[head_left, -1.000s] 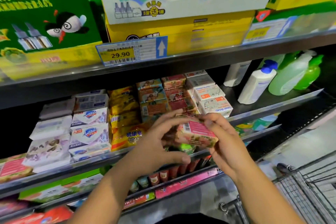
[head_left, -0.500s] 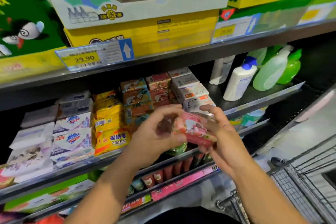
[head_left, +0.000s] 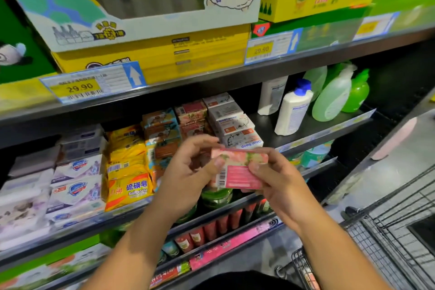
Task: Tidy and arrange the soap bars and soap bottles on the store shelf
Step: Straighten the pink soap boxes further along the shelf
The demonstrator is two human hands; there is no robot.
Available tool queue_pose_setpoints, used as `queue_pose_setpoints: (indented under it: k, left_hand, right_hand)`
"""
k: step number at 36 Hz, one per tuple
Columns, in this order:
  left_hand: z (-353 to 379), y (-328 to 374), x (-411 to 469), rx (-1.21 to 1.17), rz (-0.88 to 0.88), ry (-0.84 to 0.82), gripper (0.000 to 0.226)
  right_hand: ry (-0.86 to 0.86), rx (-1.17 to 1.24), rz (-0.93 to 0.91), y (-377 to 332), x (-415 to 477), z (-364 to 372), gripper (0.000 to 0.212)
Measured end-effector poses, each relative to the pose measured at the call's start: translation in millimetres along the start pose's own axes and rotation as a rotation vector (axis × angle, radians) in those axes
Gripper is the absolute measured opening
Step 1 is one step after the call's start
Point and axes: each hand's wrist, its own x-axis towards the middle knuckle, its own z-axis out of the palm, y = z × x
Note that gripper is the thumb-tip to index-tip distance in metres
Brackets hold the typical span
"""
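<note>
Turned since a moment ago, the pink soap box [head_left: 240,172] now shows its barcode panel to the camera, where its flowered face showed before. Both hands have it, each grip closed round one end. The left hand [head_left: 186,179] pinches the left end, thumb by the barcode and fingers curled behind. The right hand [head_left: 280,183] holds the right end, thumb on the pink panel.

The box is held in the air in front of the middle shelf [head_left: 266,122], just below the white Goat Soap boxes [head_left: 237,132]. Left of those lie brown-and-blue soap boxes [head_left: 162,134], then yellow sulfur soap packs [head_left: 128,172]. Further right on the same shelf stand a white bottle [head_left: 294,110] with a blue cap and green bottles [head_left: 334,96] — well apart from the held box. A wire shopping cart [head_left: 388,242] sits at lower right.
</note>
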Motion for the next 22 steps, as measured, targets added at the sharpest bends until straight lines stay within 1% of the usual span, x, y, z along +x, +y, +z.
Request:
queue_pose_setpoints:
  k: [1,4,6,7,8,10,11,12,13,15,16,18,19,21,22]
  left_hand:
    - [-2,-1,-1,-0.012,0.016,-0.069,0.030]
    - [-7,-5,-4,-0.013,0.034,-0.273,0.049]
    - [-8,-9,-4,0.094,0.035,-0.302,0.057]
    - [-8,-11,-3,0.154,0.053,-0.274,0.058]
    - [-8,-12,-3,0.199,0.079,-0.231,0.056]
    - [-9,-15,-1,0.251,0.128,-0.121,0.049]
    - [-10,-16,-1,0.246,0.132,-0.067,0.047]
    - [-10,-16,-2,0.201,0.111,-0.027,0.044]
    - [-10,-16,-3,0.113,0.068,-0.004,0.041]
    - [-9,-15,-7,-0.052,-0.022,0.009,0.032]
    - [-8,-14,-9,-0.078,-0.047,0.020,0.029]
    - [-5,-11,-13,-0.063,-0.069,0.071,0.029]
    - [-4,-10,-15,-0.047,-0.073,0.098,0.033]
    - [-5,-8,-18,-0.010,-0.085,0.109,0.041]
    - [-7,-10,-19,-0.006,-0.092,0.082,0.042]
  right_hand:
    - [0.018,0.010,0.004,-2,-1,1,0.040]
    - [0.032,-0.013,-0.004,-3,-1,-4,0.026]
    - [0.028,0.017,0.002,-3,-1,-5,0.015]
    - [0.001,0.051,0.017,-2,-1,-6,0.018]
    - [-0.046,0.091,0.030,-2,-1,-7,0.029]
    - [-0.154,0.160,0.062,0,-2,-10,0.062]
    - [-0.200,0.167,0.076,1,-2,-11,0.074]
    - [-0.221,0.135,0.080,2,-2,-12,0.079]
    - [-0.215,0.059,0.072,4,-1,-11,0.076]
    - [-0.165,-0.104,0.037,8,2,-7,0.062]
    - [-0.141,-0.141,0.023,10,3,-5,0.059]
    - [-0.096,-0.150,0.009,15,4,-2,0.058]
    - [-0.078,-0.152,0.006,16,4,0,0.054]
    - [-0.052,-0.144,0.016,16,5,2,0.038]
    - [-0.050,-0.129,0.020,15,5,3,0.033]
